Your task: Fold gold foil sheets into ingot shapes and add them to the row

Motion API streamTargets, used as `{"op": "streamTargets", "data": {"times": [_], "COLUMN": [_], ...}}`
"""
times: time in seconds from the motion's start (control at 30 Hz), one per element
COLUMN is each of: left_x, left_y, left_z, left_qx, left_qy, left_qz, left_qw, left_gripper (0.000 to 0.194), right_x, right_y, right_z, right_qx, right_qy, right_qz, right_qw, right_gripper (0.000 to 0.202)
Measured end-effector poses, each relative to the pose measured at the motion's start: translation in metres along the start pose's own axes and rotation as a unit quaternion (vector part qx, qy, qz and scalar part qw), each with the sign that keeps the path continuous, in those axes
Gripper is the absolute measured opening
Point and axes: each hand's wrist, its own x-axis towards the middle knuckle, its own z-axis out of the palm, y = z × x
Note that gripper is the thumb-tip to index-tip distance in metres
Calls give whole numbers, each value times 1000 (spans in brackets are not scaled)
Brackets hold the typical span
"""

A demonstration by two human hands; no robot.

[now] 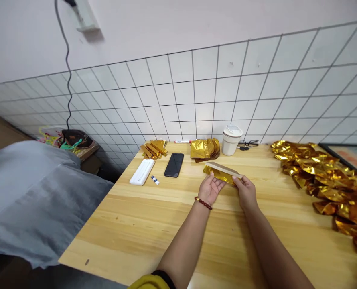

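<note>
Over the wooden table point(142, 224), a strip-shaped folded sheet of gold foil paper point(218, 175) is held between both hands, with a pale, dull band along its upper edge. My left hand point(210, 189), with a beaded bracelet at the wrist, supports it from below, palm turned up and thumb against its near side. At the right end, my right hand point(245, 190) pinches the paper, thumb on top. The undersides of the fingers are partly hidden. Beyond the hands lies a stack of gold foil paper point(205, 148).
Folded gold foil pieces point(325, 180) run down the right side beside a dark frame point(343, 158). A white lidded cup point(231, 140), glasses point(250, 143), marker point(183, 141), phone point(174, 165), white power bank point(142, 171), small tube point(155, 180) and gold strips point(154, 149) stand or lie further back.
</note>
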Motion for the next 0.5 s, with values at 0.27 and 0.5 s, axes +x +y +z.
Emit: {"op": "streamTargets", "data": {"times": [0.27,0.5], "left_x": [3,5], "left_y": [-18,-35], "left_z": [-3,-7], "left_qx": [23,160], "left_qy": [4,-43], "left_qz": [33,69], "left_qw": [999,984], "left_gripper": [35,42], "right_x": [2,7], "right_y": [3,4], "right_z": [-1,-3], "right_qx": [32,42], "right_qy": [33,17], "right_qz": [16,2], "right_qw": [999,999], "right_gripper": [35,38]}}
